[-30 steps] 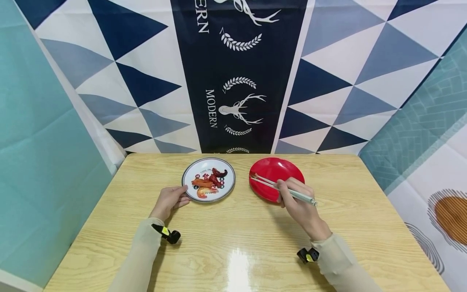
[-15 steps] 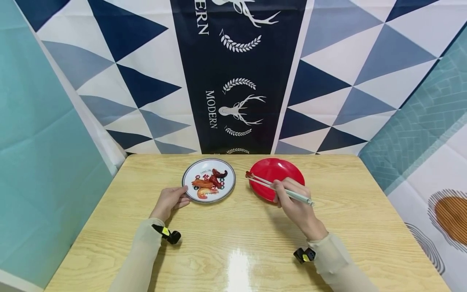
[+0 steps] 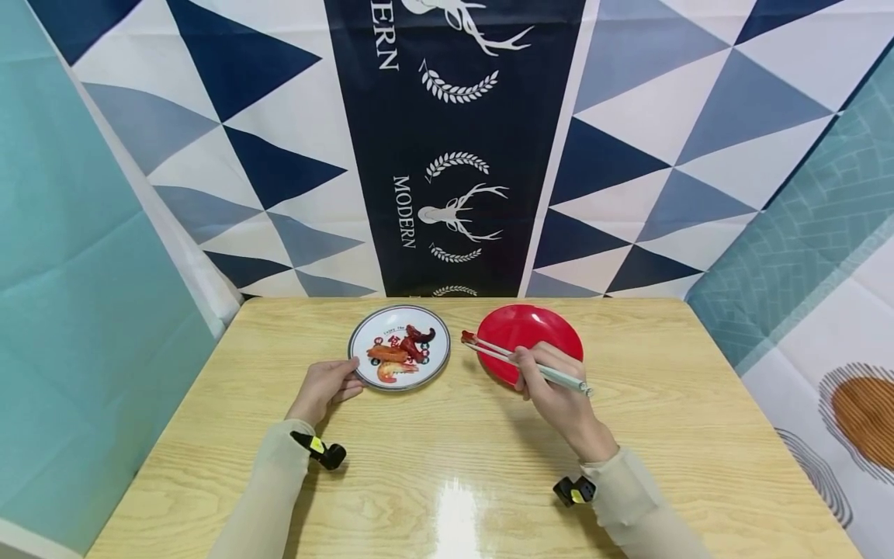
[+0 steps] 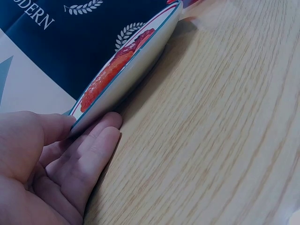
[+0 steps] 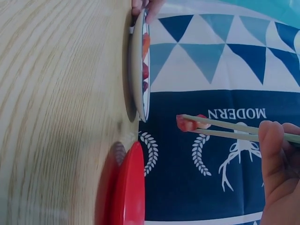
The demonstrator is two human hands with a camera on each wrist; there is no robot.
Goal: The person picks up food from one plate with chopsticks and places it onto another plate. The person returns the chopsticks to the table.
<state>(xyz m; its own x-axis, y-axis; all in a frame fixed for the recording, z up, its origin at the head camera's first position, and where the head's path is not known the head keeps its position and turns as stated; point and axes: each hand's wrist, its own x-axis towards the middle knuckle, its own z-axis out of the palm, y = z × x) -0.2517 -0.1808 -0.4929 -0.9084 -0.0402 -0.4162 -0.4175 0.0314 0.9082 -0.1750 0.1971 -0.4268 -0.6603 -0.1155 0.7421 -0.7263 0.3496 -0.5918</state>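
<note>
My left hand [image 3: 327, 388] pinches the left rim of a white plate [image 3: 433, 373] with a dark edge, thumb on top and fingers underneath. Several pieces of food lie on it, among them a shrimp [image 3: 395, 369] and an orange piece [image 3: 387, 352]. In my right hand [image 3: 555, 380] I grip a pair of pale green chopsticks [image 3: 559, 377]. Their tips hold a small reddish piece of food [image 5: 187, 123] in the air, between the white plate and a red plate [image 3: 520, 322]. The right hand hovers over the red plate's near right part.
Both plates stand near the far edge of a wooden table [image 3: 391, 466]. A patterned cloth [image 3: 454, 155] hangs right behind that edge, and a teal cloth [image 3: 91, 272] hangs at the left.
My right hand has moved left with the chopsticks, carrying the reddish piece from over the red plate out past its left rim. The left hand stays on the white plate.
</note>
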